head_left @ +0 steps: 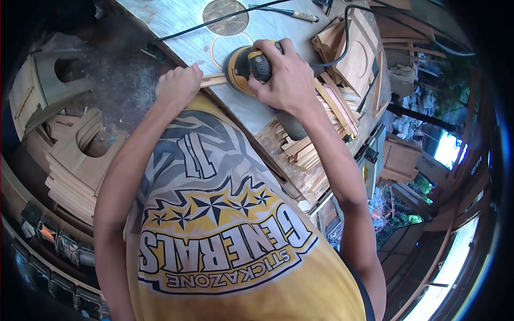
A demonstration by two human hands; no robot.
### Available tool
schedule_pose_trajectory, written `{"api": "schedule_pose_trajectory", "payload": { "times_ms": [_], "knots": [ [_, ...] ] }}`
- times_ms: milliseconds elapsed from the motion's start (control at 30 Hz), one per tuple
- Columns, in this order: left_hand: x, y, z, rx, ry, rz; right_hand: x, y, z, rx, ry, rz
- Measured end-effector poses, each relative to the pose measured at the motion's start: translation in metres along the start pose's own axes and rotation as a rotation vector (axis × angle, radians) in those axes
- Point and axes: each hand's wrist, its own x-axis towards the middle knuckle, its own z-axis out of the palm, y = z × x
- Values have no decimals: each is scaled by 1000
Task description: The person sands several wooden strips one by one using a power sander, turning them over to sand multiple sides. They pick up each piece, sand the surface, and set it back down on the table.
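Sanding step in hand. Right hand (289,75) clamped around yellow orbital sander (249,64), pad down on 1 thin wood strip (213,80) at near edge of workbench (166,18). Left hand (179,85) fisted on strip's left end. Judged: next pass needs firm hold, flat pad.

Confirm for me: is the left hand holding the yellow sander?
No, the right hand grips the yellow sander, while the left hand holds a wooden strip beside it.
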Motion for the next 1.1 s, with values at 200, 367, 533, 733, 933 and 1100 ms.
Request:
{"api": "schedule_pose_trajectory", "payload": {
  "times_ms": [200, 367, 533, 733, 933, 1100],
  "knots": [
    [-2, 0, -1, -72, 3, -7, 1, -32, 8, 66, -29, -106],
    [-4, -2, 6, -165, 54, 1, -4, -27, 5, 85, -52, -144],
    [-1, -2, 3, -195, 11, -33, 1, -18, 1, 11, -50, -126],
    [1, -1, 4, -209, 2, -65, 2, -28, 0, -7, -66, -147],
    [2, 0, -5, -205, -93, -101, 3, -19, -4, -52, -87, -112],
    [1, 1, -6, -207, -85, -113, 3, -25, 3, 46, -50, -181]
  ]
}}
